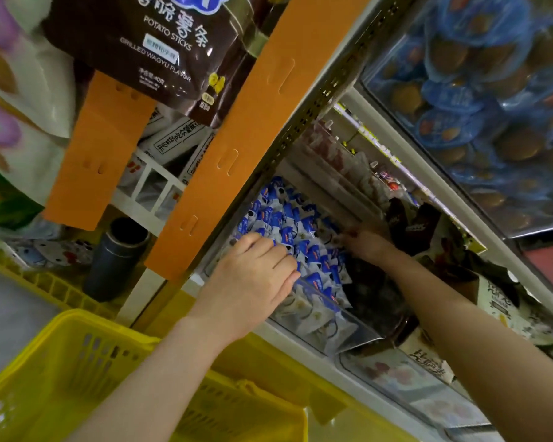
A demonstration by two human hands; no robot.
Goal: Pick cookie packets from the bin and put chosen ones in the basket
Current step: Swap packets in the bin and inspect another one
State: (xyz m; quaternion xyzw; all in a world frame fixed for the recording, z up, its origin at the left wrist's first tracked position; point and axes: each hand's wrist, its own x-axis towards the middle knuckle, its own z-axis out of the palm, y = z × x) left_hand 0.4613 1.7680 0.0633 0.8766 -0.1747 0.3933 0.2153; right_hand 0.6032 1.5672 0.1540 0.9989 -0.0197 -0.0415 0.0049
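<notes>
Yellow basket [45, 362] sits lowest, below a shop shelf [300, 341] with an orange strip [237, 138]. Blue-white cookie packets [294, 224] fill the clear bin [348, 333]. The left hand [256, 275] lies on them with fingers bent down, and the right hand [364, 244] reaches deeper, blurred; neither grip can be told.
</notes>
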